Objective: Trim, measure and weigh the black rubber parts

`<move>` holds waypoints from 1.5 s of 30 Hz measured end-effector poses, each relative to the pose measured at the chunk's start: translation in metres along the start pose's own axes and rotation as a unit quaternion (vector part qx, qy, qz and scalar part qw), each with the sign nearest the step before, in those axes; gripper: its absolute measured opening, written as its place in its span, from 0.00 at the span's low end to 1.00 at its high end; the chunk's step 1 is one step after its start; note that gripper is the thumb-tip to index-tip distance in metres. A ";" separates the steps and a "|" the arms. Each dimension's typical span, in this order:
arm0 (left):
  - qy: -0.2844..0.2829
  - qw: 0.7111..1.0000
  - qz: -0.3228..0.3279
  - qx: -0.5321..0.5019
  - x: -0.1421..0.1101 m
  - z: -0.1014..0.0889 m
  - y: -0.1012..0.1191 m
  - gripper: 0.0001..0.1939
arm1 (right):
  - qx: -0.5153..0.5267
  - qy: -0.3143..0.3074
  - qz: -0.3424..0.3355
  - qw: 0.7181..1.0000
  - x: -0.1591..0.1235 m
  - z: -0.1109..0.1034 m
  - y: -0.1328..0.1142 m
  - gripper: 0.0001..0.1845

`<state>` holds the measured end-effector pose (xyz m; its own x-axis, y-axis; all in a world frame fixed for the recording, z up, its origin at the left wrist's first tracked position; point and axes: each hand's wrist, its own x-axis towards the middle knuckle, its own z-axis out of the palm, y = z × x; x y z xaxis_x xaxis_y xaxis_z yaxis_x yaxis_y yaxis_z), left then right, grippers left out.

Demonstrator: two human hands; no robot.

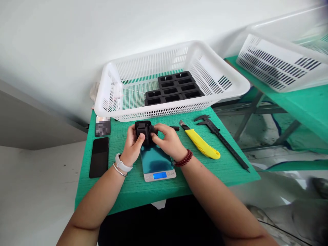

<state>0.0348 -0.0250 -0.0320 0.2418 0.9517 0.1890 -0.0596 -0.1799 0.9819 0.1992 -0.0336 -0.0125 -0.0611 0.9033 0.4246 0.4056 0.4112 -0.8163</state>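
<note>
My left hand (132, 145) grips a black moulded block-like part (143, 131) from its left side, thumb across the front. The fingers of my right hand (167, 140) are closed at the part's right side, pinching it there; whether a separate small piece sits between them I cannot tell. Both hands hold the part above the back edge of a digital scale (157, 160) with a shiny blue-green plate and a lit blue display. From behind my right hand sticks out the end of a thin black rod (175, 128), its other end hidden.
A white basket (110, 111) at the back holds several black rectangular parts (176, 90). Right of the scale lie a yellow utility knife (202, 143) and a black caliper (224, 141). A black phone (99, 157) lies at left, below a blurred packet (103, 126). Another white basket (279, 65) stands far right.
</note>
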 end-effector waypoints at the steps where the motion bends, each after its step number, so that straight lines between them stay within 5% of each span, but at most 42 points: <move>1: 0.001 1.000 -0.001 -0.002 0.000 0.000 0.000 0.23 | 0.005 -0.002 -0.005 1.000 0.000 0.000 0.000 0.03; 4: 0.001 1.000 0.005 -0.005 -0.001 0.001 0.002 0.22 | -0.003 -0.002 -0.004 1.000 0.000 -0.001 -0.001 0.05; 8: -0.007 1.000 0.019 0.005 -0.001 0.002 0.004 0.23 | -0.034 0.018 0.015 0.999 0.001 -0.002 -0.001 0.20; 14: -0.005 1.000 -0.003 -0.019 -0.001 0.000 -0.001 0.21 | -0.019 -0.006 -0.004 1.000 0.000 -0.001 0.001 0.02; 16: -0.001 1.000 0.001 -0.023 -0.001 0.000 -0.002 0.20 | -0.016 -0.007 -0.004 1.000 0.000 0.000 0.001 0.02; 21: -0.002 1.000 0.010 -0.008 -0.001 0.001 0.002 0.22 | -0.028 0.016 0.013 0.999 0.000 -0.001 -0.001 0.19; 27: 0.001 1.000 0.007 0.005 0.000 0.002 0.006 0.22 | 0.002 -0.008 0.003 1.000 0.001 -0.002 -0.001 0.04; 36: 0.002 1.000 0.016 0.019 -0.001 0.005 0.012 0.25 | -0.050 0.015 0.009 0.999 0.001 -0.001 0.000 0.19; 41: 0.013 1.000 -0.017 0.002 -0.001 0.004 0.007 0.24 | -0.023 -0.007 -0.014 1.000 -0.002 0.000 0.000 0.03; 45: 0.012 1.000 -0.006 -0.002 0.000 0.004 0.009 0.24 | -0.021 -0.007 -0.007 1.000 -0.002 0.001 0.002 0.04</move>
<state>0.0376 -0.0277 -0.0231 0.2193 0.9595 0.1769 -0.0609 -0.1675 0.9840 0.1996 -0.0343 -0.0150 -0.0794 0.8989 0.4309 0.4428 0.4191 -0.7926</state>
